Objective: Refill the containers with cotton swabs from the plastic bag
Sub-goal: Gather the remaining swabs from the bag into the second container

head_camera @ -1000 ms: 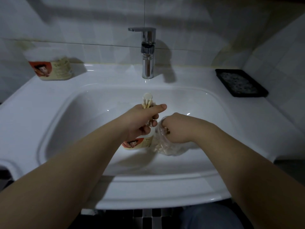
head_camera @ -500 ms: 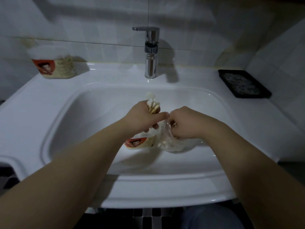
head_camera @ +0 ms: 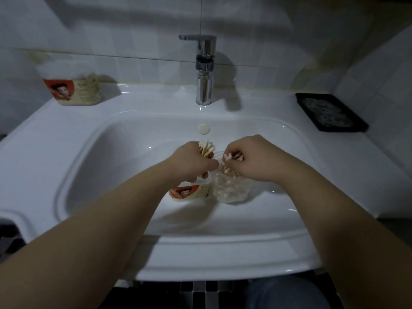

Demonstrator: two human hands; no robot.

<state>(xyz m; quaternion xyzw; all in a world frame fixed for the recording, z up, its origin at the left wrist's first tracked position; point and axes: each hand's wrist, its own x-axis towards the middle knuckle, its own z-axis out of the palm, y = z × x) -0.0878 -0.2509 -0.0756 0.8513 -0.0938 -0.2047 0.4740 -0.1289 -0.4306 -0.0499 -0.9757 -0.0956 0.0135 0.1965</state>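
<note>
My left hand grips a bundle of cotton swabs whose white tips stick up above the fist, over a small container with a red cartoon label standing in the sink basin. Just to its right stands a clear plastic bag of cotton swabs. My right hand is at the bag's mouth and pinches a few swabs there. A second labelled container full of swabs stands on the sink's back left ledge.
The white sink fills the view, with a chrome tap at the back middle and an overflow cap below it. A black soap tray lies on the right ledge. Tiled walls rise behind and to the right.
My right hand has lifted from inside the bag to its mouth with a few swabs. My left hand keeps its bundle over the container.
</note>
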